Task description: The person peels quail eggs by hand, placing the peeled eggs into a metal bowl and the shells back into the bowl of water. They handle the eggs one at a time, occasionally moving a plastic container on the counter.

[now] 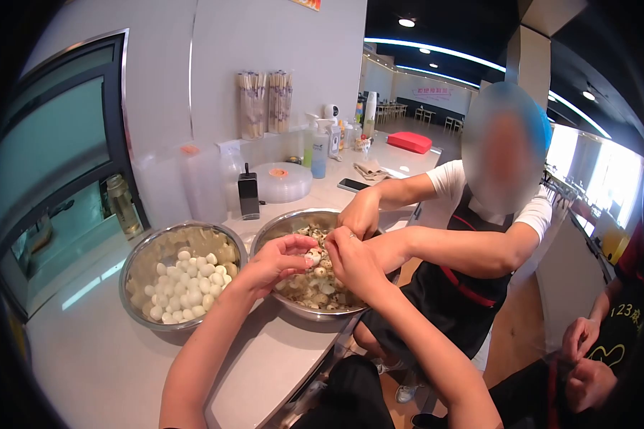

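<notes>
Resting between the thumb and fingertips of the left hand (273,263), a speckled egg (313,257) is held over the steel bowl (322,313) of shells and eggs. The right hand (354,263) is brought just beside it with the fingers drawn narrowly together; whether anything is pinched there cannot be told. A co-worker's hand (360,214) is placed at the far side of the same bowl, and the fingers could be knocked together if both people moved at once, with the egg dropped as a result. Too hard a squeeze from the left hand could split the egg, if it is as soft as it is judged to be. Smooth, pale eggs (189,286) are heaped in a second bowl (137,268) to the left; bits of shell could be carried over on the fingertips. The shell bowl is set near the edge of the surface (107,357), and could be tipped by a leaning forearm.
</notes>
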Action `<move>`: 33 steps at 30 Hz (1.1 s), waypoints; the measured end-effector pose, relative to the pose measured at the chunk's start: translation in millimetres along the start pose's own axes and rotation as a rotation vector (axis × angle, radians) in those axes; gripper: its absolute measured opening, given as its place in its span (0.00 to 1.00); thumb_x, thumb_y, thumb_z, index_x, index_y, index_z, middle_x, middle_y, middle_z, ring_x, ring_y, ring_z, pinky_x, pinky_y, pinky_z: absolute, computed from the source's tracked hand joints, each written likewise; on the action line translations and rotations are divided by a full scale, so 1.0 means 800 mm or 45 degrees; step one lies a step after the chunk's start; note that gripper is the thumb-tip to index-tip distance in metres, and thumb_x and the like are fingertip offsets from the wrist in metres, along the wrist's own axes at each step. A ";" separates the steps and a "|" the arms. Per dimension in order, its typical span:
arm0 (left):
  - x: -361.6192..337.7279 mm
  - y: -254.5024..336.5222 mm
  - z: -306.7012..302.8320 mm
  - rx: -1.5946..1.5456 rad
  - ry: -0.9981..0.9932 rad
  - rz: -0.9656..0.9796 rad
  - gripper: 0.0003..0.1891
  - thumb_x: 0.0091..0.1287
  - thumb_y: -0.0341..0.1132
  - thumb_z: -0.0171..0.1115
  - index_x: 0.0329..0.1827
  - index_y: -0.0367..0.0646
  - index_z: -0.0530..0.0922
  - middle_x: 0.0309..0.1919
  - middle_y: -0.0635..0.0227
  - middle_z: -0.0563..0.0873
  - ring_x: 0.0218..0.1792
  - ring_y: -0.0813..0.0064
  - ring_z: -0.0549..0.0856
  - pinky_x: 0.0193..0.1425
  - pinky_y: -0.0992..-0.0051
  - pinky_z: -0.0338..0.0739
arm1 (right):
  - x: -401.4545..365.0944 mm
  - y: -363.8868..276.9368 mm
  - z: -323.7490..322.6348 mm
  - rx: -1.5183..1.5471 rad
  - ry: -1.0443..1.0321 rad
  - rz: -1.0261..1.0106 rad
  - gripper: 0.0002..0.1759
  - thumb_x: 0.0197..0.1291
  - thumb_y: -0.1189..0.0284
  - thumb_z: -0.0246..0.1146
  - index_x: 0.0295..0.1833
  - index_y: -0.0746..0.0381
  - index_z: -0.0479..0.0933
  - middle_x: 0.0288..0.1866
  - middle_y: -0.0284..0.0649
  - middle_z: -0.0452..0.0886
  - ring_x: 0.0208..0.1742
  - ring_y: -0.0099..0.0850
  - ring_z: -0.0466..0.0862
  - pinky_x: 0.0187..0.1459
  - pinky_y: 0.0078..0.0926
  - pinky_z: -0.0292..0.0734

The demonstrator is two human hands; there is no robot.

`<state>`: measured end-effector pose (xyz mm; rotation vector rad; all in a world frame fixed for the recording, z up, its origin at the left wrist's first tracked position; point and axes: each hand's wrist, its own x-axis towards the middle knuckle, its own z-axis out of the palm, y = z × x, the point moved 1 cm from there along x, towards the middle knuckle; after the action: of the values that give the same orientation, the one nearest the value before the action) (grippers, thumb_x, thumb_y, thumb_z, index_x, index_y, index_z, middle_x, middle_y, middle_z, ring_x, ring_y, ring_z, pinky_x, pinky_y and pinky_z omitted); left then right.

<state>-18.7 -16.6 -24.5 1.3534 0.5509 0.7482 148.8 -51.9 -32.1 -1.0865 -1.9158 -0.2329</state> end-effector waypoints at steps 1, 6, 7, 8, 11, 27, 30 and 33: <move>0.000 0.000 0.000 0.020 0.001 -0.017 0.19 0.52 0.29 0.64 0.47 0.41 0.72 0.37 0.73 0.78 0.39 0.85 0.77 0.40 0.86 0.69 | 0.000 -0.001 0.001 -0.005 -0.028 0.026 0.06 0.55 0.77 0.54 0.38 0.66 0.66 0.33 0.49 0.73 0.33 0.45 0.76 0.32 0.35 0.70; 0.001 -0.001 -0.001 -0.029 0.026 0.044 0.17 0.53 0.30 0.63 0.47 0.42 0.72 0.36 0.72 0.78 0.39 0.84 0.77 0.40 0.85 0.69 | 0.003 -0.012 -0.003 0.259 -0.050 -0.034 0.07 0.57 0.76 0.54 0.40 0.66 0.68 0.32 0.47 0.73 0.34 0.42 0.76 0.34 0.31 0.70; 0.000 0.000 0.002 -0.081 0.010 0.045 0.15 0.54 0.28 0.61 0.45 0.41 0.72 0.36 0.72 0.78 0.37 0.85 0.77 0.35 0.88 0.69 | 0.004 -0.014 -0.004 0.264 -0.076 -0.032 0.07 0.57 0.75 0.53 0.41 0.66 0.68 0.32 0.48 0.72 0.34 0.41 0.76 0.34 0.31 0.70; -0.002 -0.001 0.003 -0.091 0.016 0.024 0.15 0.54 0.28 0.61 0.45 0.40 0.72 0.36 0.72 0.78 0.36 0.85 0.77 0.34 0.88 0.69 | 0.002 -0.012 -0.002 0.272 -0.084 -0.033 0.07 0.57 0.75 0.53 0.41 0.66 0.68 0.32 0.47 0.72 0.33 0.41 0.76 0.34 0.31 0.70; 0.000 0.002 0.002 -0.127 0.016 -0.006 0.14 0.56 0.29 0.60 0.45 0.39 0.72 0.35 0.72 0.78 0.35 0.85 0.77 0.33 0.89 0.69 | 0.004 -0.014 -0.004 0.289 -0.089 -0.060 0.07 0.57 0.76 0.53 0.41 0.66 0.67 0.32 0.47 0.72 0.33 0.42 0.75 0.34 0.31 0.69; 0.001 0.005 0.008 -0.011 0.011 -0.021 0.14 0.56 0.32 0.61 0.44 0.37 0.72 0.38 0.65 0.79 0.38 0.75 0.81 0.38 0.84 0.75 | -0.001 -0.007 0.006 0.081 -0.014 -0.074 0.05 0.57 0.76 0.50 0.36 0.64 0.62 0.22 0.48 0.72 0.25 0.46 0.74 0.25 0.38 0.66; 0.003 0.000 0.005 -0.028 0.018 -0.006 0.15 0.55 0.31 0.62 0.44 0.37 0.72 0.38 0.66 0.79 0.37 0.77 0.80 0.41 0.83 0.75 | 0.000 -0.010 -0.001 0.051 -0.024 -0.033 0.04 0.57 0.77 0.49 0.37 0.65 0.61 0.23 0.50 0.71 0.25 0.47 0.74 0.26 0.39 0.66; 0.003 0.001 0.003 -0.019 0.025 0.000 0.14 0.55 0.29 0.61 0.44 0.38 0.72 0.38 0.66 0.79 0.38 0.78 0.80 0.43 0.81 0.75 | 0.000 -0.005 0.002 0.068 0.050 -0.062 0.04 0.57 0.78 0.50 0.37 0.65 0.61 0.24 0.51 0.71 0.26 0.48 0.74 0.27 0.39 0.66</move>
<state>-15.7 -16.4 -23.3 1.3335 0.5602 0.7648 144.5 -53.4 -31.7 -0.9939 -1.9049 -0.2276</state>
